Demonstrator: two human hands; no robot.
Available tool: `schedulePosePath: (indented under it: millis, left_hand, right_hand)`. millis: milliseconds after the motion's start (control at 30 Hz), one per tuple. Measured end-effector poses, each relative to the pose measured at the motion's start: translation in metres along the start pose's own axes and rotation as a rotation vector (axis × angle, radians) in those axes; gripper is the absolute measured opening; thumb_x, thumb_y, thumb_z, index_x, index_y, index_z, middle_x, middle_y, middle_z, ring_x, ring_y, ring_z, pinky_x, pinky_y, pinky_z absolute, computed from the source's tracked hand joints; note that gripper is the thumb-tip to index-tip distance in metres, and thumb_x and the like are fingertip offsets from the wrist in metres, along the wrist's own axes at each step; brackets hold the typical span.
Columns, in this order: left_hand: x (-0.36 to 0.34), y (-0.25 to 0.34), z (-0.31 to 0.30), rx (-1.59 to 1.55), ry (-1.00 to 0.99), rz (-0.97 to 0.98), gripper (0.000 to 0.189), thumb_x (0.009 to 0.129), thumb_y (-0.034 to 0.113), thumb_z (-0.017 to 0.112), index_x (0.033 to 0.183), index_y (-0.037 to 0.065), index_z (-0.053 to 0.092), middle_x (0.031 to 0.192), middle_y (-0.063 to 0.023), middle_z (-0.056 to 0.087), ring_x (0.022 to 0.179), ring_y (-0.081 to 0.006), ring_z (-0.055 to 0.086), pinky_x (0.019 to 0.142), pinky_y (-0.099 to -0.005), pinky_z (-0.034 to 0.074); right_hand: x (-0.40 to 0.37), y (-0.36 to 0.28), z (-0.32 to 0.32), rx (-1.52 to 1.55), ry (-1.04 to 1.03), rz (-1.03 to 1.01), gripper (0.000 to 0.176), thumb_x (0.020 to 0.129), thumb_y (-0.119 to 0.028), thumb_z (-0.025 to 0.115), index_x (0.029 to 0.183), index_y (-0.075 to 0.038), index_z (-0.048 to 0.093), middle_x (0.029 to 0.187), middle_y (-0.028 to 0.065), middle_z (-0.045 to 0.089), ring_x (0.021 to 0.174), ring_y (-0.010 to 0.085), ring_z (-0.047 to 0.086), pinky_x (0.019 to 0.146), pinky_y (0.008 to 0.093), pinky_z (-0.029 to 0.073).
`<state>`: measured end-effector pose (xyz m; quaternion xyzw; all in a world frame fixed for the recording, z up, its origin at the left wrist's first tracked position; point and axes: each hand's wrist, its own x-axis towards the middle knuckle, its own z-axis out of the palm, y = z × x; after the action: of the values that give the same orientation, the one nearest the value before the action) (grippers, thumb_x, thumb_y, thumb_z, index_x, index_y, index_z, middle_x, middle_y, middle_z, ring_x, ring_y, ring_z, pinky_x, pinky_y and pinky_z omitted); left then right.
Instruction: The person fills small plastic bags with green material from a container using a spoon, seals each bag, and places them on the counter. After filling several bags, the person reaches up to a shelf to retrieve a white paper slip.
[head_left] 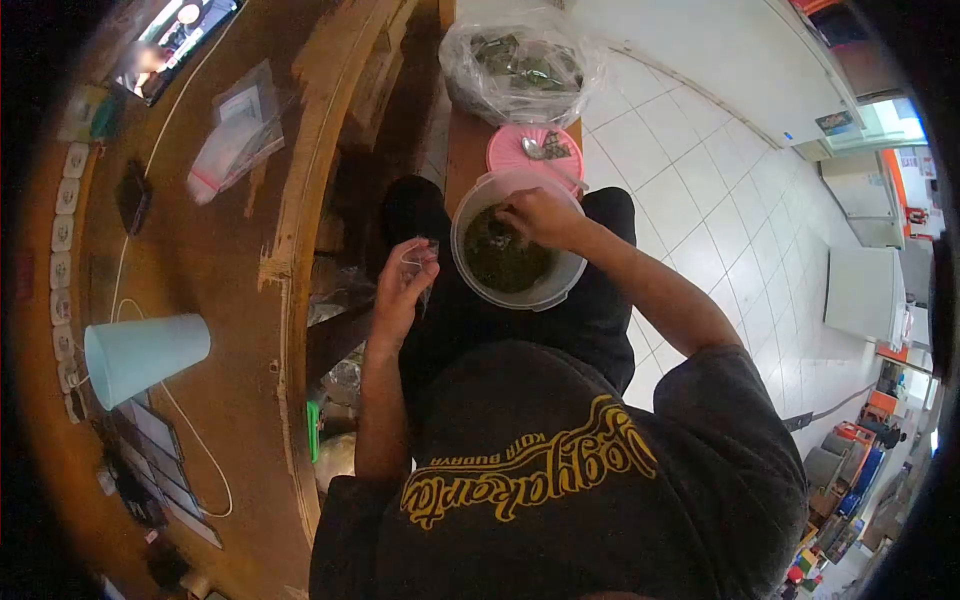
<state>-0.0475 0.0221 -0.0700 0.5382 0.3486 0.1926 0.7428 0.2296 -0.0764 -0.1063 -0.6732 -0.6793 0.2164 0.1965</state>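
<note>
A white plastic tub (567,275) with dark green, crumbly contents (500,265) stands at my lap between the knees. My right hand (543,217) reaches into it from the right, its fingers curled down over the contents; what they pinch, if anything, is too small to name. Left of the tub, my left hand (407,280) is closed on a small clear plastic bag (414,258). Just beyond the tub lies a pink lid (508,150) with a metal spoon (533,148) and a small dark green packet on it.
A large clear bag (520,70) with green packets stands behind the lid. On the wooden table (240,290) at left are a light blue cup (148,355), plastic bags (238,135), a phone-like screen (175,45) and cables. White floor tiles (690,190) extend at right.
</note>
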Motion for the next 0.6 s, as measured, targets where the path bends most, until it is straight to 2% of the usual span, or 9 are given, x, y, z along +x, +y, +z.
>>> schedulePosePath:
  millis: [67, 133, 167, 233, 367, 433, 467, 533, 600]
  left_hand:
    - [0.001, -0.003, -0.004, 0.041, -0.019, -0.001, 0.037, 0.091, 0.016, 0.068, 0.125, 0.007, 0.056, 0.114, -0.0059, 0.058, 0.104, -0.0153, 0.055, 0.093, -0.0307, 0.046]
    - [0.0, 0.004, 0.001, 0.037, -0.004, -0.01, 0.037, 0.091, 0.016, 0.068, 0.125, 0.007, 0.056, 0.115, -0.0058, 0.058, 0.104, -0.0153, 0.055, 0.092, -0.0306, 0.046]
    - [0.0, 0.007, 0.003, 0.03, 0.013, -0.012, 0.037, 0.091, 0.017, 0.068, 0.125, 0.007, 0.056, 0.115, -0.0058, 0.058, 0.104, -0.0153, 0.055, 0.092, -0.0304, 0.046]
    - [0.003, 0.007, 0.002, 0.037, -0.001, -0.005, 0.037, 0.091, 0.017, 0.068, 0.125, 0.007, 0.056, 0.115, -0.0059, 0.058, 0.104, -0.0153, 0.055, 0.091, -0.0302, 0.046]
    - [0.005, 0.005, 0.005, 0.025, -0.022, -0.018, 0.038, 0.091, 0.016, 0.068, 0.126, 0.006, 0.055, 0.114, -0.0061, 0.058, 0.105, -0.0147, 0.055, 0.089, -0.0298, 0.046]
    - [0.006, 0.004, 0.007, 0.023, -0.026, -0.003, 0.038, 0.092, 0.015, 0.068, 0.126, 0.006, 0.055, 0.114, -0.0059, 0.058, 0.105, -0.0146, 0.055, 0.088, -0.0297, 0.047]
    - [0.006, 0.002, 0.008, 0.02, -0.029, 0.012, 0.038, 0.092, 0.015, 0.068, 0.126, 0.006, 0.055, 0.113, -0.0058, 0.058, 0.106, -0.0145, 0.055, 0.088, -0.0296, 0.047]
    - [0.006, -0.001, 0.008, 0.021, -0.03, -0.001, 0.038, 0.092, 0.014, 0.067, 0.126, 0.006, 0.055, 0.113, -0.0056, 0.058, 0.105, -0.0144, 0.055, 0.087, -0.0295, 0.047]
    - [0.007, -0.004, 0.007, 0.022, -0.032, -0.01, 0.038, 0.092, 0.014, 0.067, 0.126, 0.006, 0.055, 0.112, -0.0054, 0.058, 0.105, -0.0143, 0.055, 0.087, -0.0294, 0.047]
  right_hand:
    - [-0.009, 0.004, 0.005, -0.036, 0.009, 0.039, 0.024, 0.093, -0.027, 0.058, 0.1, -0.007, 0.069, 0.09, 0.0202, 0.068, 0.088, 0.0389, 0.066, 0.083, 0.0496, 0.049]
    - [-0.021, 0.008, 0.019, -0.182, -0.222, 0.165, 0.028, 0.091, -0.035, 0.06, 0.1, -0.011, 0.071, 0.089, 0.019, 0.069, 0.089, 0.0363, 0.067, 0.083, 0.0545, 0.047]
    - [-0.025, 0.011, 0.024, -0.18, -0.222, 0.166, 0.028, 0.091, -0.035, 0.06, 0.1, -0.011, 0.071, 0.089, 0.019, 0.069, 0.089, 0.0363, 0.067, 0.083, 0.0545, 0.047]
    - [-0.028, 0.0, 0.023, -0.512, -0.437, 0.113, 0.031, 0.087, -0.042, 0.062, 0.099, -0.015, 0.073, 0.091, 0.0157, 0.07, 0.088, 0.0347, 0.069, 0.086, 0.0574, 0.045]
    - [-0.029, -0.046, -0.013, -0.395, -0.556, 0.092, 0.029, 0.083, -0.04, 0.064, 0.104, -0.023, 0.075, 0.094, 0.0094, 0.072, 0.099, 0.0303, 0.065, 0.095, 0.0508, 0.043]
    - [-0.019, -0.031, 0.009, -0.056, -0.51, 0.106, 0.03, 0.081, -0.037, 0.065, 0.092, -0.01, 0.072, 0.095, 0.0149, 0.071, 0.1, 0.0315, 0.067, 0.094, 0.0529, 0.04]
    - [-0.013, -0.031, 0.019, -0.054, -0.511, 0.105, 0.03, 0.081, -0.037, 0.065, 0.092, -0.01, 0.072, 0.095, 0.0149, 0.071, 0.1, 0.0315, 0.067, 0.094, 0.0529, 0.04]
    - [0.002, -0.041, 0.035, -0.216, -0.498, 0.323, 0.033, 0.08, -0.034, 0.066, 0.095, -0.005, 0.07, 0.094, 0.016, 0.07, 0.102, 0.0305, 0.065, 0.092, 0.0514, 0.039]
    - [0.003, -0.043, 0.053, -0.269, -0.465, 0.246, 0.033, 0.08, -0.033, 0.066, 0.095, -0.004, 0.069, 0.092, 0.0158, 0.07, 0.099, 0.0309, 0.066, 0.091, 0.0513, 0.04]
